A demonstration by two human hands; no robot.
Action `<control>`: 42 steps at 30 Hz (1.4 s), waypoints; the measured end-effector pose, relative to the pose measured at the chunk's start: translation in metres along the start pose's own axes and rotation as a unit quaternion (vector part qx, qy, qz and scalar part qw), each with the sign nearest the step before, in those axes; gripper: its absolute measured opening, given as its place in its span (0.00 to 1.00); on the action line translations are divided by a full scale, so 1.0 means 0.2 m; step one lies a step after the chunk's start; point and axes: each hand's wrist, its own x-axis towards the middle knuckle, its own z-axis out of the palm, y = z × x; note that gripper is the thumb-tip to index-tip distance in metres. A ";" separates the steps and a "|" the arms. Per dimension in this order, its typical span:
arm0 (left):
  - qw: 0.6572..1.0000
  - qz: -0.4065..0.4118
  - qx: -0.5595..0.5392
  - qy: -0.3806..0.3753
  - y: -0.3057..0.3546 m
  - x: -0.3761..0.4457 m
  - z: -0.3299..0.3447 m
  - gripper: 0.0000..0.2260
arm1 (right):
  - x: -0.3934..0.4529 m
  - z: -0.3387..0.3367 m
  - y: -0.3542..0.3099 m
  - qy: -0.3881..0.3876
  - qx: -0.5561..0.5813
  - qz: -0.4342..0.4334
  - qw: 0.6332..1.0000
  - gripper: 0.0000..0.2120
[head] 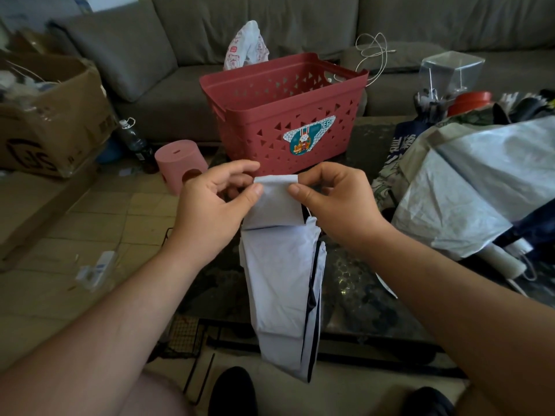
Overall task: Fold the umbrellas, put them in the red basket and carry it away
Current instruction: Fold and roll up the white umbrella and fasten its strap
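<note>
The left hand (211, 202) pinches the left top corner of a pale fabric flap (274, 202) between thumb and forefinger, and the right hand (333, 196) pinches the right corner the same way, its other fingers curled behind the cloth where I can't see their tips. Below the flap hangs the white umbrella (282, 283), collapsed into a long limp bundle with dark edging down its right side; its handle and shaft are hidden inside the folds, and its lower end dangles past the near edge of the dark glass tabletop (360, 295), just above two dark shoes at the bottom of the view. Just beyond the hands the red basket (282, 115) stands upright on the tabletop, a cartoon sticker on its near wall; its bottom is hidden by that near wall, so what it holds cannot be told. To the right lies a heap of more umbrellas (468, 187), silvery and dark blue, cut off by the right border and too tangled to count. Behind the basket runs a grey sofa (270, 22) with a white printed bag (247, 45) on it. On the floor to the left sit a pink stool (180, 163), partly behind the left hand, a bottle (135, 142) and a cardboard box (51, 121) cut off at the border.
</note>
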 end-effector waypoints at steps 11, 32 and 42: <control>0.993 -0.027 0.033 -0.113 -0.04 0.02 -0.03 0.07 | 0.03 -0.07 -0.01 -0.043 0.059 -0.012 0.997 0.08; 0.981 -0.066 -0.084 -0.163 -0.07 -0.01 -0.06 0.08 | -0.02 0.01 0.17 -0.083 -0.221 0.022 0.972 0.17; 0.985 -0.080 -0.082 -0.129 -0.05 0.00 -0.04 0.15 | 0.01 -0.01 0.16 -0.120 -0.254 -0.098 0.955 0.17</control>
